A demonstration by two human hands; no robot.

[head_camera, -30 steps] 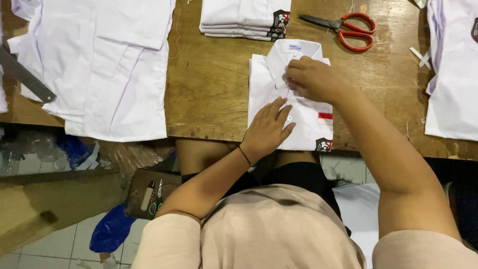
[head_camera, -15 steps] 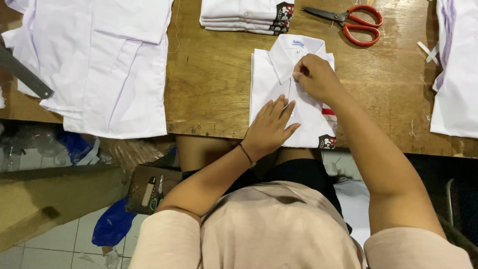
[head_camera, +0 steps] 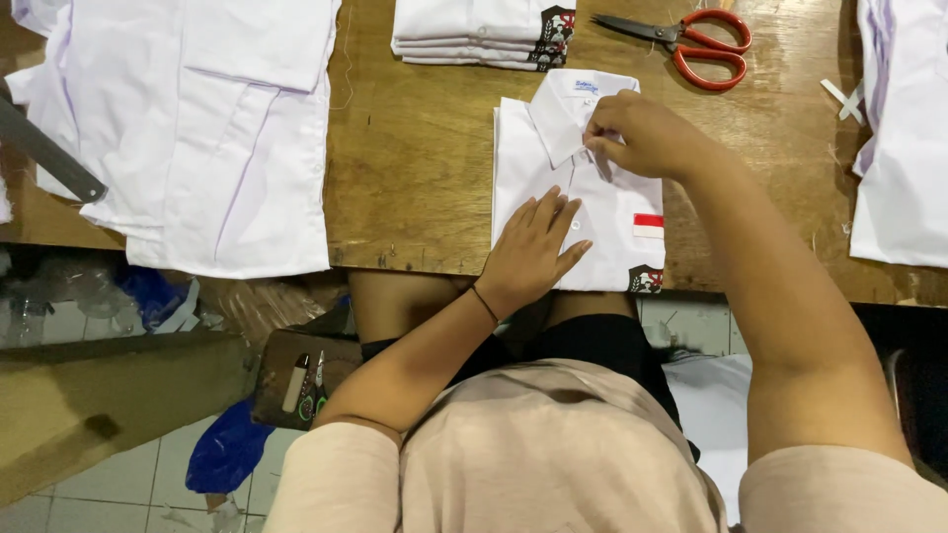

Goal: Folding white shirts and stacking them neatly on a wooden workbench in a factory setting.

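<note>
head view: only one view, looks straight down at the table edge
folded shirt [head_camera: 578, 188]: white, folded, lies flat at the near edge of the wooden table [head_camera: 415, 148], collar away from the person, small red-and-white patch and a dark badge on its right side
left hand [head_camera: 533, 252]: released, fingers spread, palm flat on the lower front of the folded shirt, pins it down, grips nothing
right hand [head_camera: 637, 133]: fingertips pinched on the cloth just below the collar, by the placket (button or fabric, too small to tell)
shirt stack [head_camera: 479, 30]: finished folded shirts, far side of the table, just beyond the collar
scissors [head_camera: 691, 44]: red handles, shut, right of the stack, apart from both hands
unfolded shirts [head_camera: 197, 128]: white, spread at left, hanging over the table edge; more white cloth at the right edge
metal ruler [head_camera: 44, 153]: far left, partly under cloth
risk, slip: folded shirt sits right at the edge; if the flat left hand lifts while the right pulls, I judge it may slide off toward the lap
risk, fold: a hard tug at the collar could skew the placket or open the fold
</note>
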